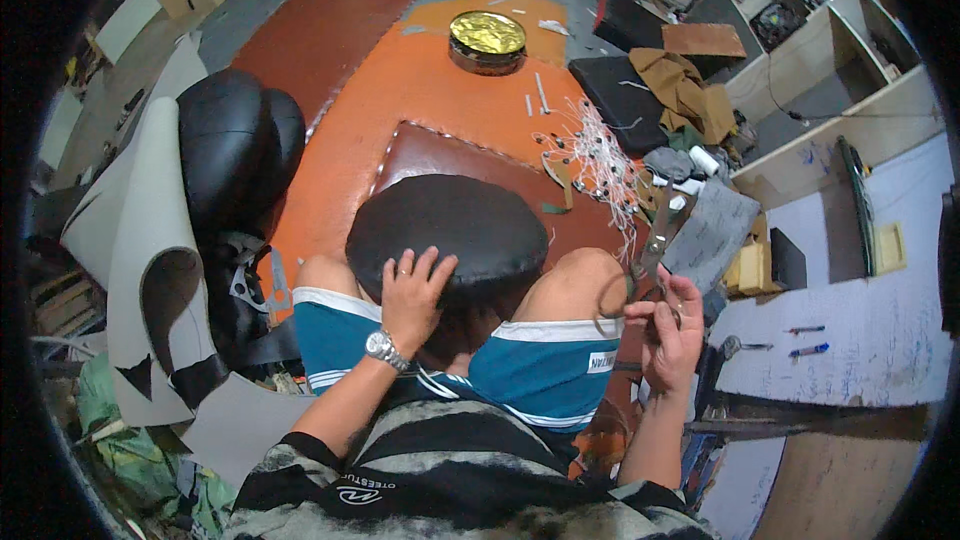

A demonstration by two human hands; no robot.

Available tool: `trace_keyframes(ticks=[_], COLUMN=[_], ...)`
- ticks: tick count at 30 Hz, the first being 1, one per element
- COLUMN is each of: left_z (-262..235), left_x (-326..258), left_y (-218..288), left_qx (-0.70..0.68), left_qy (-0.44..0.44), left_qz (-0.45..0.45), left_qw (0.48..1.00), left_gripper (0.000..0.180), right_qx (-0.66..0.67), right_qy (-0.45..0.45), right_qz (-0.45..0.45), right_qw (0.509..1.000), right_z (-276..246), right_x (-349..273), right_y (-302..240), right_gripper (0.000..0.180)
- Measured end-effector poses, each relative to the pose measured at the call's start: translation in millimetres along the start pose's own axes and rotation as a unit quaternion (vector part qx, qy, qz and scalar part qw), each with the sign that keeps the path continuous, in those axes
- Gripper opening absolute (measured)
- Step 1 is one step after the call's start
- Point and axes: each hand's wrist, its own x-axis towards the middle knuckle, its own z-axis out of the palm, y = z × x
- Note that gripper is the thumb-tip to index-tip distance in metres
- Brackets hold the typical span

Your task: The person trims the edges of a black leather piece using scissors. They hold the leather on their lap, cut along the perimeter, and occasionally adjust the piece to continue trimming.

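Observation:
A round black cushion (450,225) with a smooth leather-like cover rests between my knees. My left hand (414,295) lies on its near left side, fingers spread over the cover; the thumb is hard to make out. Off to the right of my knee, my right hand (670,335) is raised, with its fingers through the handles of a pair of scissors (655,240). The blades point away from me, apart from the cushion. Past the scissors lies a heap of white strings with dark buttons (600,155).
Black rounded cushions (225,150) stand at left beside a curled pale sheet (150,240). A round tin with a gold top (487,35) sits on the orange mat (420,80). At right are wooden shelving (840,130) and a white board with pens (808,350).

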Motion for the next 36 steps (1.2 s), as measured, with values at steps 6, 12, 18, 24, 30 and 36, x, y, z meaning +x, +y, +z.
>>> trace_keyframes(ticks=[6,12,18,24,30,36], left_z=[-54,-72,-51,-56,-63,-59], left_x=[12,17,5,4,7,18], left_y=[13,58,54,65,69,55], left_qx=[-0.488,-0.750,-0.820,-0.762,-0.815,-0.708], left_qy=[-0.151,-0.068,-0.052,-0.112,-0.144,-0.282], left_qz=[-0.083,-0.155,-0.396,-0.322,-0.302,-0.140], left_qw=[0.855,0.639,0.410,0.550,0.474,0.632], left_gripper=[0.089,0.052,0.059,0.038,0.042,0.035], right_qx=[-0.122,-0.093,0.122,0.215,0.407,0.257], right_qy=[-0.092,-0.249,-0.151,-0.172,-0.248,-0.172], right_qz=[0.032,0.074,0.394,0.429,0.407,0.438], right_qw=[0.988,0.961,0.899,0.860,0.779,0.844], right_z=[42,133,138,121,103,105], right_x=[10,-11,-22,-22,-24,-30], right_y=[-45,27,64,85,82,74], right_gripper=[0.048,0.041,0.043,0.060,0.082,0.065])
